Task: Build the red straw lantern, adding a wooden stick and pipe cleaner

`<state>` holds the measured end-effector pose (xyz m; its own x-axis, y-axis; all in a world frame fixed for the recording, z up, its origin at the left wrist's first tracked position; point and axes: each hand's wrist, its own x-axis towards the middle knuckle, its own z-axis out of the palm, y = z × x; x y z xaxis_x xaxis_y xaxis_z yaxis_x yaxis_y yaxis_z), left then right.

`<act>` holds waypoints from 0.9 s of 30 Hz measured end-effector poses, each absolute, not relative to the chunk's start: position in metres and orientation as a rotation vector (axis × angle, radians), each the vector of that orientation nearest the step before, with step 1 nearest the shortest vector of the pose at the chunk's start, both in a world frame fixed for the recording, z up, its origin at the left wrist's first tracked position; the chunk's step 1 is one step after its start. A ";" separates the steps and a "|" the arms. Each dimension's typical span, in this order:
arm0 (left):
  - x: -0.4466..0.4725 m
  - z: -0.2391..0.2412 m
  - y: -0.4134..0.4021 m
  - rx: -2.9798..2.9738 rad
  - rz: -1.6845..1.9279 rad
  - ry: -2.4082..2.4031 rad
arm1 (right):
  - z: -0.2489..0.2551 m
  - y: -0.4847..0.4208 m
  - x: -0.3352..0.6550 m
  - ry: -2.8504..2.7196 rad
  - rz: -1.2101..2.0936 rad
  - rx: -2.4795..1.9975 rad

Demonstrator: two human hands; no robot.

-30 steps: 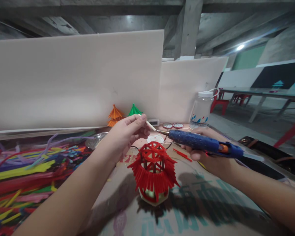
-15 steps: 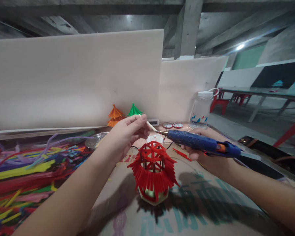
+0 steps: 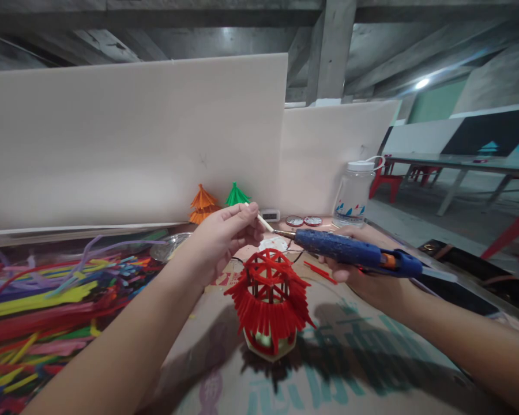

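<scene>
My left hand (image 3: 236, 233) pinches a thin white stick (image 3: 264, 222) between thumb and fingers, its lower end slanting down to the right. In my right hand (image 3: 350, 259) is a blue hot glue gun (image 3: 341, 245), gripped from behind, with a pale glue stick poking out of its rear. The gun's metal nozzle meets or nearly meets the stick's lower end. Just below both hands stands a small red pavilion model (image 3: 270, 300) with a fringed skirt roof, an open lattice top and a pale hexagonal base. It rests on a printed cardboard sheet (image 3: 350, 369), and neither hand touches it.
Colourful pipe cleaners (image 3: 47, 311) cover the left side, beside a metal bowl (image 3: 170, 246). Orange (image 3: 203, 203) and green fringed roofs (image 3: 237, 194) stand behind my left hand. Red strips (image 3: 320, 272) lie near the gun. A water bottle (image 3: 353, 196) stands at back right, before pale boards (image 3: 134, 144).
Almost nothing differs. Both hands, the white stick and the glue gun hold nearly the same places, and the red model has not moved.
</scene>
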<state>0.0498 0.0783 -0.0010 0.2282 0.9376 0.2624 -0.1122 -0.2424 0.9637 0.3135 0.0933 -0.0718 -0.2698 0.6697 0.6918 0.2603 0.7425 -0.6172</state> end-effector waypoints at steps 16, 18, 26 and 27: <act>0.033 0.009 0.079 1.499 1.365 0.791 | -0.055 0.103 0.307 -1.911 0.594 -0.847; 0.029 0.010 0.080 1.511 1.388 0.767 | -0.056 0.113 0.307 -1.938 0.597 -0.935; 0.027 0.009 0.082 1.597 1.433 0.750 | -0.071 0.185 0.298 -2.014 0.419 -1.409; 0.027 0.010 0.081 1.602 1.437 0.759 | -0.075 0.194 0.296 -2.025 0.420 -1.437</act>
